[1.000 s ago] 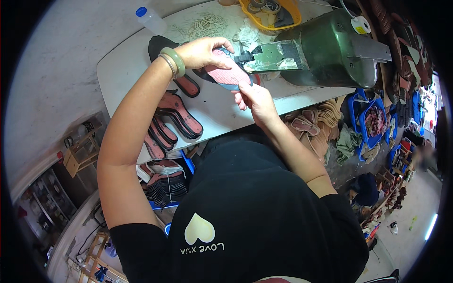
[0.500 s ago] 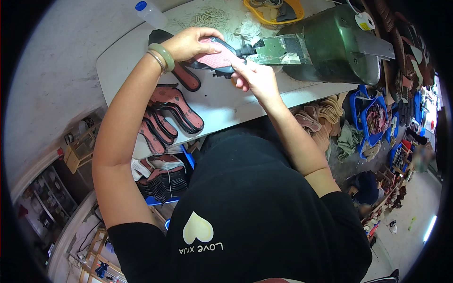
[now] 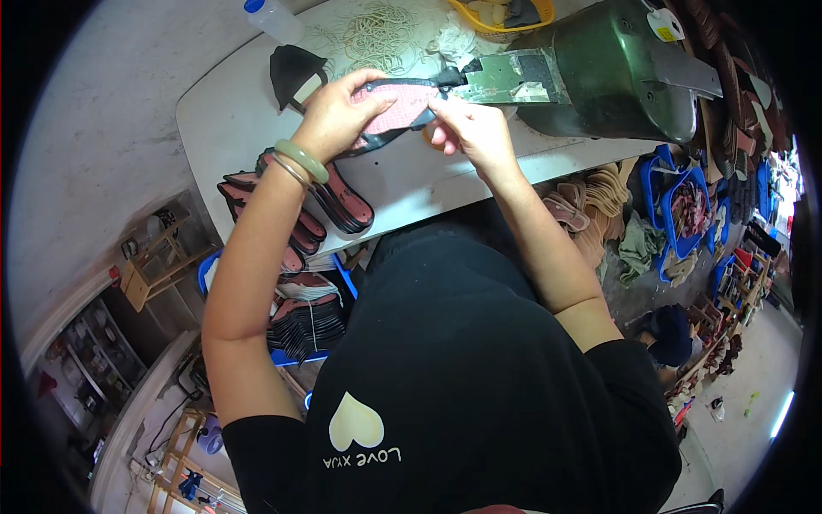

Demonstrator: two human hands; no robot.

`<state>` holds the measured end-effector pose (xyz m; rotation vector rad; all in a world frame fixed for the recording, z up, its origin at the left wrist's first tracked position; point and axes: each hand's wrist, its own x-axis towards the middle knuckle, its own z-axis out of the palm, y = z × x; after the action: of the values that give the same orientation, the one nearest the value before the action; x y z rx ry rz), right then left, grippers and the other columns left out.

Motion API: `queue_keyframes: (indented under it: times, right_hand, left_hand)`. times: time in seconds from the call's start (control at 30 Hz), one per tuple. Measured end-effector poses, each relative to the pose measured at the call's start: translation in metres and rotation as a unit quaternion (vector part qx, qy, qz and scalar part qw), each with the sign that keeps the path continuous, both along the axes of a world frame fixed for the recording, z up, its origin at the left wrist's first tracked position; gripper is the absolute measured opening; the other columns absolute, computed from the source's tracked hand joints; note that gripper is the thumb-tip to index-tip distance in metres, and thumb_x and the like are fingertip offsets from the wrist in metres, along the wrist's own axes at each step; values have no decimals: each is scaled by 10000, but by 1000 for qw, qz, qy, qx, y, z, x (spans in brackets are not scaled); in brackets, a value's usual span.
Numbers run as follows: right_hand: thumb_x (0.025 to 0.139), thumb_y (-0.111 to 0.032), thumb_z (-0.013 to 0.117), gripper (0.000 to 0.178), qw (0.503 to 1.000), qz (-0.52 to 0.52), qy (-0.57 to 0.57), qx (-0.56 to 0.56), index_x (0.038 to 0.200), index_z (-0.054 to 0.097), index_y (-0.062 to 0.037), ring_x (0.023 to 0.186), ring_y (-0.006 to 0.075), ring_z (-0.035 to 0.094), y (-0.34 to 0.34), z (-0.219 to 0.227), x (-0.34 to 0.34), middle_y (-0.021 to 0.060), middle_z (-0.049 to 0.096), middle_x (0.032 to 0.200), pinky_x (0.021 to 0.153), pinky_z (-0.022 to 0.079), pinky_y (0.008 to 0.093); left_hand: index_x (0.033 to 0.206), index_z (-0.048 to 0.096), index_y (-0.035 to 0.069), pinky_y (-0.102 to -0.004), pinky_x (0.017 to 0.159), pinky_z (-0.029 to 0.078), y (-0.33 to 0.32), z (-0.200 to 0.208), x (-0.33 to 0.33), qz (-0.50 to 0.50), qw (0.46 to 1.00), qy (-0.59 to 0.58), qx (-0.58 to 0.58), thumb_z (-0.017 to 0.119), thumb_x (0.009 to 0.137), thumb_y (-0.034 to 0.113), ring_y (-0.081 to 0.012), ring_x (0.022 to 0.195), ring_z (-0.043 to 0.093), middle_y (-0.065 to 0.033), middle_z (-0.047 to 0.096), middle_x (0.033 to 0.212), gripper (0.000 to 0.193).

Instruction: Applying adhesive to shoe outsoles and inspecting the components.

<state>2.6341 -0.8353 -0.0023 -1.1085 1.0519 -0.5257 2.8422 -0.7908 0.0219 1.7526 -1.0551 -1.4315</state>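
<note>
Both my hands hold a pink-and-black shoe piece (image 3: 399, 106), a pink textured sole with dark edging, up against the working end of a green machine (image 3: 591, 77) that looks like a sewing machine. My left hand (image 3: 339, 113) grips its left end, thumb on the pink face and fingers behind the far edge. At the right end, my right hand (image 3: 469, 135) pinches the near edge between thumb and fingers, close under the machine's narrow arm (image 3: 501, 79). The exact contact at the machine tip is hidden.
A black shoe upper (image 3: 295, 70) rests on the white table (image 3: 411, 184) beyond my left hand. Pink-and-black soles (image 3: 347, 201) lie by my left forearm. Loose cord (image 3: 377, 38), a yellow basket (image 3: 505, 24) and a bottle (image 3: 272, 19) sit along the far side. Blue baskets (image 3: 681, 210) stand at right.
My left hand has moved down and to the right, turning the shoe piece at the machine. The black upper at far left now shows more. My left forearm now covers more of the soles.
</note>
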Motion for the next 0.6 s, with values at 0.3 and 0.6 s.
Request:
queue_keyframes:
  times: [0.3, 0.6]
  right_hand:
    - [939, -232, 573, 275, 992, 56, -115, -7, 992, 683, 15, 733, 121, 637, 44, -22, -23, 74, 689, 839, 688, 499, 252]
    - [897, -162, 649, 226, 987, 109, -112, 34, 1056, 655, -1, 881, 76, 595, 73, -49, -20, 23, 675, 980, 811, 482, 253]
  left_hand:
    - [1146, 610, 26, -308, 766, 506, 30, -32, -42, 129, 984, -57, -111, 686, 819, 262, -211, 837, 667, -163, 687, 936, 411]
    - [1218, 577, 76, -410, 762, 511, 30, -12, -73, 145, 959, -197, -141, 656, 829, 355, -382, 881, 644, -226, 662, 943, 485]
